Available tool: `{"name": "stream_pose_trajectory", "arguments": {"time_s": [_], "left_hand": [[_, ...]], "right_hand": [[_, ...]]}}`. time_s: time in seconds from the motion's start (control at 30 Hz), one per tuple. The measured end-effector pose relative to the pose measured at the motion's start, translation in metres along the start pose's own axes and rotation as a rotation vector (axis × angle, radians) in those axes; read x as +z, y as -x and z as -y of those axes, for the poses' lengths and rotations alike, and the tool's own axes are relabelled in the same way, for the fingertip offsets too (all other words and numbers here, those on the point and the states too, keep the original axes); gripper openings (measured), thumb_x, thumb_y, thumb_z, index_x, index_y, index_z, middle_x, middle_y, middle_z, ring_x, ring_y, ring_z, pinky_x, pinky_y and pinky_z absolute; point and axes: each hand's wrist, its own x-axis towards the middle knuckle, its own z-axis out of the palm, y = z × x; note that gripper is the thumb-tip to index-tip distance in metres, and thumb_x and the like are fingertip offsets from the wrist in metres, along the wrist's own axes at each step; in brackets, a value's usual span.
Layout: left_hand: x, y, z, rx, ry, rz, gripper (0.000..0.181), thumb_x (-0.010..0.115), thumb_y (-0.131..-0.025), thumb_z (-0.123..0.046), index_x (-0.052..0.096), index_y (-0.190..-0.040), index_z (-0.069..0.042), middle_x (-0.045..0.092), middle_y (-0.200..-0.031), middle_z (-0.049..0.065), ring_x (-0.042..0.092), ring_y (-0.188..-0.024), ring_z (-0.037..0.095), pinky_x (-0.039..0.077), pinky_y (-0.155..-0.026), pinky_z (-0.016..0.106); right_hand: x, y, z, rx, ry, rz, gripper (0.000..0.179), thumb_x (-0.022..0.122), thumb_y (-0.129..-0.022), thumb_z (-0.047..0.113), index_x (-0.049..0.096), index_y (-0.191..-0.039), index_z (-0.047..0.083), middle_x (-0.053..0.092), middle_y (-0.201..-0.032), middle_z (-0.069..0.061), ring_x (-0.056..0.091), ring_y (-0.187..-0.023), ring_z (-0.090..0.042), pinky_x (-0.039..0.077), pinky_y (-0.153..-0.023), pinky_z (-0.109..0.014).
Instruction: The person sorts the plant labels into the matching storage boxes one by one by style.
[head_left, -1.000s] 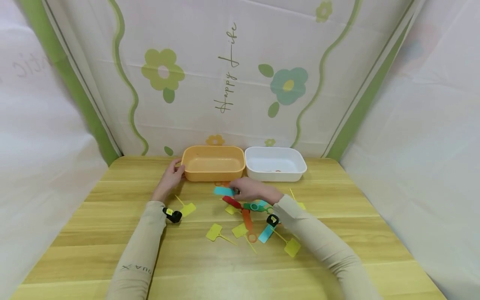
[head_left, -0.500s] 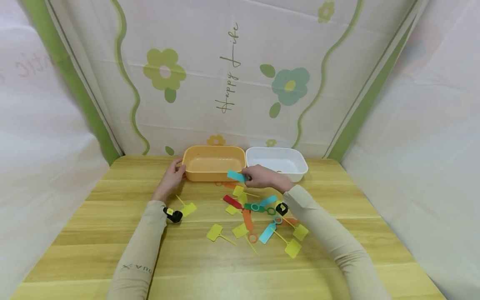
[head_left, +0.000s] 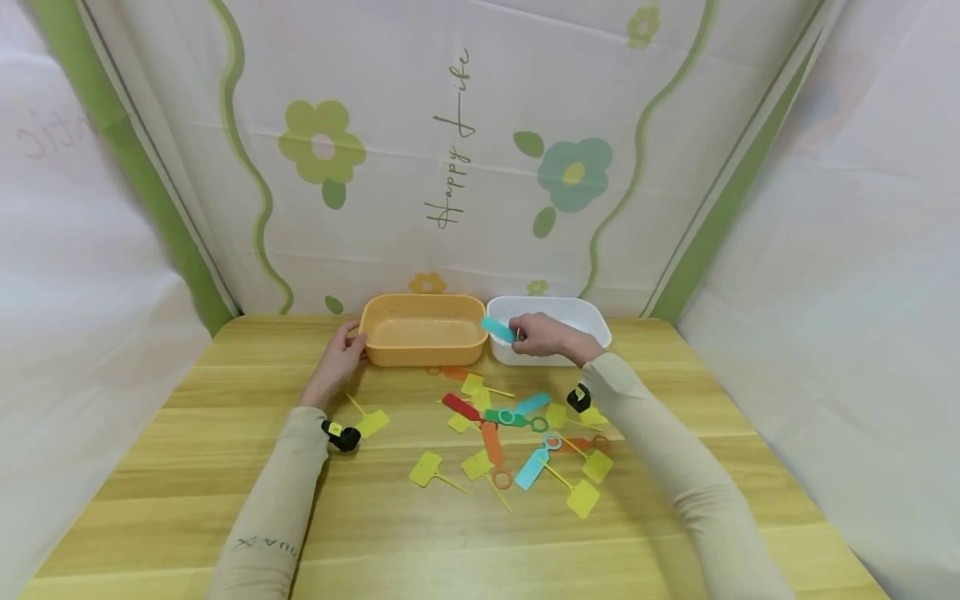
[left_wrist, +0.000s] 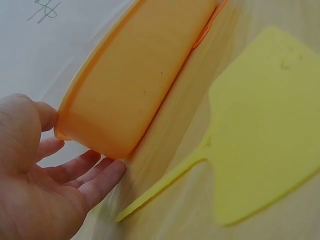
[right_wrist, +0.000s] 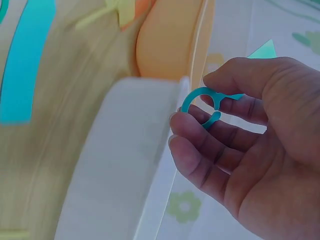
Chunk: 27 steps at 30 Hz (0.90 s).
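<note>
My right hand [head_left: 543, 335] is over the white bin [head_left: 604, 343], pinching a blue plastic tag [head_left: 497, 329] between thumb and fingers. In the right wrist view the tag's open ring [right_wrist: 196, 95] sticks out at the fingertips, and most of its flat part is hidden behind the hand. My left hand [head_left: 341, 357] rests against the left end of the orange bin [head_left: 426, 355]. The left wrist view shows the thumb at the rim and the fingertips against the lower outside wall. Beside that hand lies a yellow tag [left_wrist: 265, 130] with a thin stem.
Loose tags lie in front of the bins: a red tag [head_left: 461, 407], a green tag [head_left: 504, 418], a blue tag [head_left: 531, 470], orange tags such as this one [head_left: 491, 443], and several yellow tags [head_left: 583, 498]. A patterned curtain [head_left: 450, 150] hangs directly behind the bins.
The right hand has moved up and to the right with the blue tag, from above the loose tags to over the white bin. My left hand has stayed at the orange bin.
</note>
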Motion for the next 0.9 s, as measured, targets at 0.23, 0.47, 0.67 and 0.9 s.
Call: {"name": "stream_pose_trajectory", "arguments": {"time_s": [0.23, 0.47, 0.67, 0.9], "left_hand": [[0.003, -0.003, 0.000, 0.015, -0.009, 0.002, 0.055, 0.032, -0.108, -0.026, 0.015, -0.156, -0.006, 0.037, -0.145, 0.033, 0.044, -0.134, 0.044, 0.043, -0.108, 0.051], [0.000, -0.003, 0.003, 0.001, -0.031, -0.007, 0.055, 0.031, -0.108, -0.028, 0.014, -0.156, -0.008, 0.039, -0.142, 0.031, 0.045, -0.133, 0.043, 0.044, -0.108, 0.051], [-0.001, -0.002, 0.003, 0.002, -0.032, 0.000, 0.055, 0.031, -0.108, -0.026, 0.013, -0.157, -0.007, 0.038, -0.143, 0.032, 0.044, -0.134, 0.044, 0.044, -0.108, 0.051], [0.000, 0.000, 0.003, 0.004, -0.036, -0.009, 0.055, 0.032, -0.108, -0.027, 0.014, -0.156, -0.008, 0.039, -0.142, 0.031, 0.046, -0.132, 0.043, 0.044, -0.107, 0.051]], "right_hand": [[-0.014, 0.003, -0.028, 0.113, -0.076, 0.013, 0.006, 0.055, -0.091, 0.012, 0.054, -0.088, 0.007, 0.064, -0.084, -0.009, 0.059, -0.061, -0.016, 0.049, -0.052, -0.026], [-0.018, 0.003, -0.043, 0.168, -0.095, 0.030, 0.004, 0.053, -0.090, 0.009, 0.053, -0.088, 0.007, 0.066, -0.093, -0.011, 0.065, -0.070, -0.027, 0.055, -0.059, -0.034], [-0.021, 0.004, -0.047, 0.213, -0.105, 0.050, 0.004, 0.053, -0.091, 0.009, 0.055, -0.090, 0.005, 0.064, -0.098, -0.015, 0.065, -0.073, -0.029, 0.058, -0.065, -0.041], [-0.023, 0.003, -0.057, 0.255, -0.099, 0.049, 0.016, 0.052, -0.094, 0.016, 0.059, -0.101, 0.003, 0.066, -0.107, -0.025, 0.067, -0.081, -0.033, 0.059, -0.067, -0.038]]}}
